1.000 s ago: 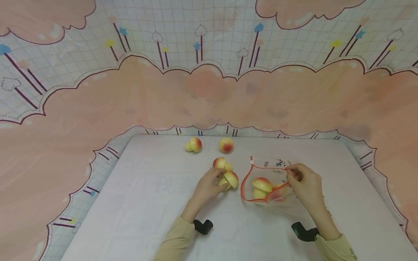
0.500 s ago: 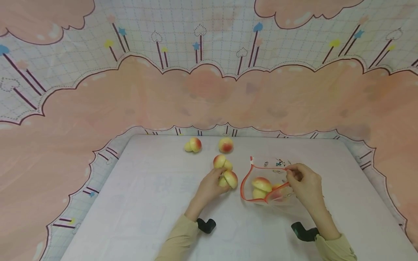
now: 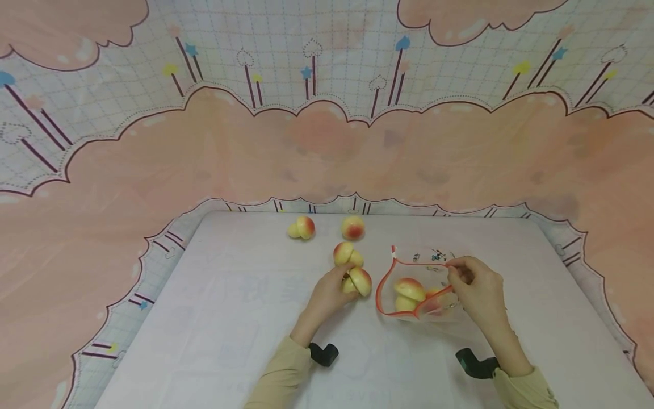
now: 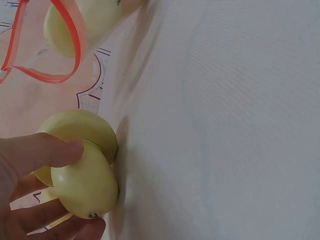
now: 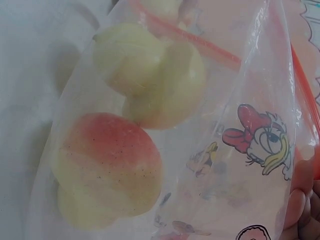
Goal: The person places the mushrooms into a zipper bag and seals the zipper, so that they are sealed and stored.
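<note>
In the head view my left hand (image 3: pixel 327 292) grips a yellow-and-red toy mushroom (image 3: pixel 361 282) just left of the bag. The left wrist view has the thumb across the mushroom's pale stem (image 4: pixel 85 185), fingers around its other side. My right hand (image 3: pixel 477 289) pinches the rim of a clear zip bag (image 3: pixel 378 292) with a red-orange seal, its mouth spread apart. Inside the bag lie a mushroom (image 3: pixel 409 288) and another (image 5: pixel 110 165), seen through the printed plastic in the right wrist view. A further mushroom (image 3: pixel 344 253) sits just beyond my left fingers.
Two more toy mushrooms lie near the back of the white table (image 3: pixel 214 318): one on its side (image 3: pixel 305 227), one showing mostly its round cap (image 3: pixel 353 228). Behind the table hangs a patterned curtain (image 3: pixel 327 147).
My left hand has moved slightly right and its fingers have closed around the mushroom. The mushroom beyond it has shifted a little away. The right hand and bag stay still.
</note>
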